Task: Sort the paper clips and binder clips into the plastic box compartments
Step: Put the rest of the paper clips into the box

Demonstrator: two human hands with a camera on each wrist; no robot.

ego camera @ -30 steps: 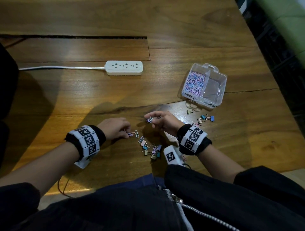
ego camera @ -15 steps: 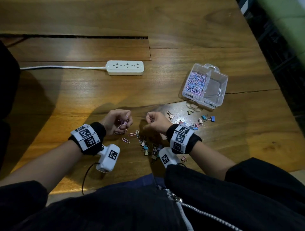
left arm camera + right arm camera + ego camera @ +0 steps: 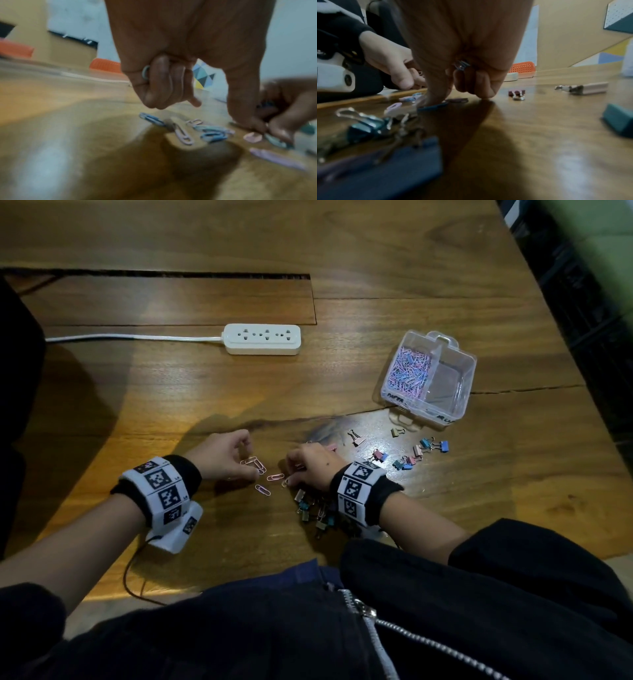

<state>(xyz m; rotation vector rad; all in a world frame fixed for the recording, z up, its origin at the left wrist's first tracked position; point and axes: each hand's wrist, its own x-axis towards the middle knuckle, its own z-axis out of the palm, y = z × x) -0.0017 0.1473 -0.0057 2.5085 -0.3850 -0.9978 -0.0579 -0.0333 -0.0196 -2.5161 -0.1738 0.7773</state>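
The clear plastic box (image 3: pixel 459 409) stands at the right; its left compartment holds paper clips (image 3: pixel 409 371), its right one is bare. My left hand (image 3: pixel 226 458) sits curled over loose paper clips (image 3: pixel 275 477), with a blue clip (image 3: pixel 145 72) tucked under its curled fingers and its thumb down at the table. My right hand (image 3: pixel 310 463) keeps several clips (image 3: pixel 461 65) in its curled fingers while a fingertip presses a blue paper clip (image 3: pixel 433 106) on the wood. Binder clips (image 3: pixel 315 510) lie heaped just below that hand.
More binder clips (image 3: pixel 435 445) are scattered between my right hand and the box. A white power strip (image 3: pixel 262 338) with its cable lies farther back. The wooden table's edge (image 3: pixel 561 344) runs down the right side, and my dark jacket covers the near edge.
My left hand lifted with clips half a second ago and is down at the loose clips again. My right hand drew slightly left and nearer to me, over the binder clip heap.
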